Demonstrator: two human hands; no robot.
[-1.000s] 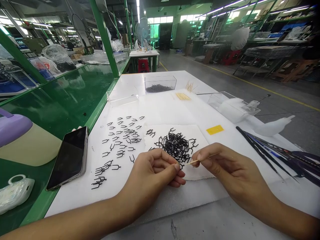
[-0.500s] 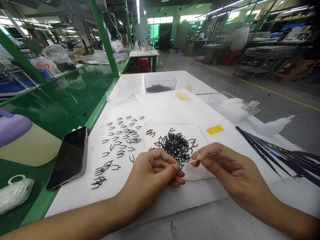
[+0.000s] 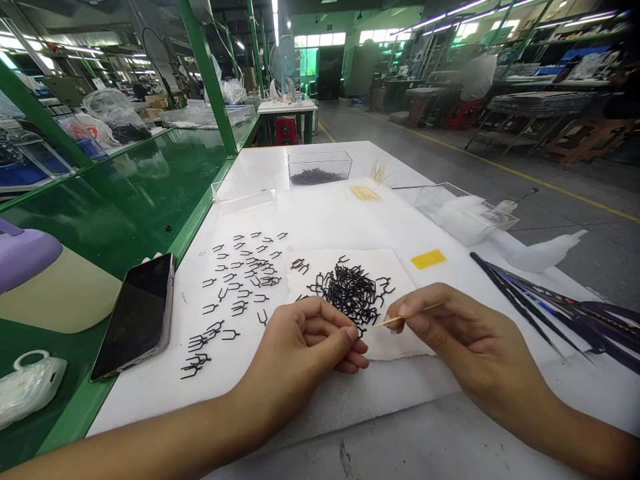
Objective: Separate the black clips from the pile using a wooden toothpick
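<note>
Left hand (image 3: 305,343) curled, pinching a small black clip (image 3: 361,329) at its fingertips, right hand (image 3: 450,333) gripping a thin stick (image 3: 400,318) whose tip meets that clip, both just below the clip pile (image 3: 350,292), loose clips (image 3: 240,280) left of the pile, phone (image 3: 135,315) further left.

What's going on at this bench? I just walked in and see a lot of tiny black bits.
A person sits at a white table. The right hand pinches a thin wooden stick, its tip meeting a small black part pinched in the left hand. A pile of black clips lies just behind; more clips are spread out to the left.
</note>
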